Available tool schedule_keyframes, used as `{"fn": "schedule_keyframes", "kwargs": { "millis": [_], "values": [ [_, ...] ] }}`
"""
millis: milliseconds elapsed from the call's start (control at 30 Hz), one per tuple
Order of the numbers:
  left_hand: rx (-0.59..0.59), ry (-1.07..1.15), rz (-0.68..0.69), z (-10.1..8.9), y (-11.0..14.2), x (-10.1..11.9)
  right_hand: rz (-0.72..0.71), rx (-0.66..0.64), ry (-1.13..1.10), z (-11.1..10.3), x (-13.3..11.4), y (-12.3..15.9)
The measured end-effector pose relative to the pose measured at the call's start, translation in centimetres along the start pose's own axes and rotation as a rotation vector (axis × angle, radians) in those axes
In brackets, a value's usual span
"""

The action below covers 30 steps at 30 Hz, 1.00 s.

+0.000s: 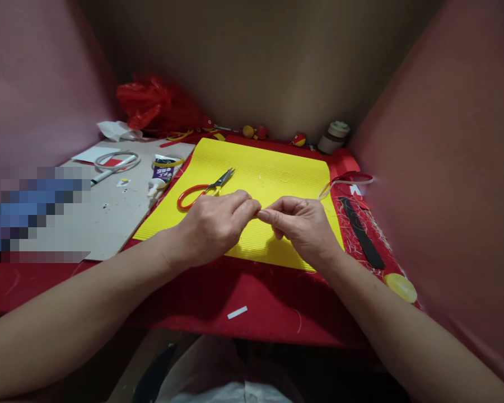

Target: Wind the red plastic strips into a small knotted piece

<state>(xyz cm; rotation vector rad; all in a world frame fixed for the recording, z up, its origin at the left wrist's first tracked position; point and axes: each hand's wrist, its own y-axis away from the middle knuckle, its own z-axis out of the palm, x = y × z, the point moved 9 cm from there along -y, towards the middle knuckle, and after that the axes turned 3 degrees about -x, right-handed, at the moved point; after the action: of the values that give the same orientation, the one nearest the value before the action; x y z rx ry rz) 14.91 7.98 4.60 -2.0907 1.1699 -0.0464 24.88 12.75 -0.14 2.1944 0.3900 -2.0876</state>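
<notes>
Above a yellow corrugated sheet [269, 162], my two hands meet at the fingertips. My left hand [218, 226] is closed, its fingers curled in and knuckles up. Thumb and forefinger of my right hand [300, 224] pinch together against the left fingertips. Whatever lies between them is hidden or too small to name. Scissors [216, 184] with red-orange handles lie on the sheet just beyond my left hand, partly covered by it. A small white strip [237, 312] rests on the red cloth [277, 302] near the front edge.
At left, a grey board [117, 212] carries a glue tube [163, 168], a coiled strip [117, 161] and a pen. A red plastic bag [151, 103], small red-yellow pieces and a jar [335, 137] line the back. At right lie a black strip [361, 232] and a yellow disc [400, 287]. Walls flank both sides.
</notes>
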Motion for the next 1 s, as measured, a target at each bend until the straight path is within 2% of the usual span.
{"fn": "schedule_keyframes", "kwargs": {
  "millis": [100, 200, 367, 467, 567, 733, 1000],
  "values": [
    [0.039, -0.018, -0.029, -0.3, 0.0, -0.1, -0.017, 0.044, 0.008, -0.2, -0.4, 0.2],
    [0.097, 0.109, -0.096, -0.8, 0.0, -0.8, -0.021, 0.056, -0.024, -0.3, -0.5, 0.3],
    [0.047, 0.610, -0.278, 0.0, -0.4, -2.7, 0.001, -0.097, -0.166, 0.4, 0.4, -0.2],
    [0.042, 0.737, -0.318, 0.4, -0.3, -2.9, 0.035, -0.172, -0.223, 0.7, 1.1, -0.4],
    [0.034, 0.654, -0.295, 0.5, -0.2, -2.7, 0.067, -0.181, -0.162, 0.6, 1.5, -0.5],
    [0.022, 0.374, -0.173, 0.6, 0.0, -2.2, 0.097, -0.080, -0.011, -0.4, 1.1, -0.4],
    [-0.003, 0.093, -0.047, 0.9, 0.0, -1.0, 0.088, -0.028, 0.064, 0.0, 0.7, -0.2]
  ]
}}
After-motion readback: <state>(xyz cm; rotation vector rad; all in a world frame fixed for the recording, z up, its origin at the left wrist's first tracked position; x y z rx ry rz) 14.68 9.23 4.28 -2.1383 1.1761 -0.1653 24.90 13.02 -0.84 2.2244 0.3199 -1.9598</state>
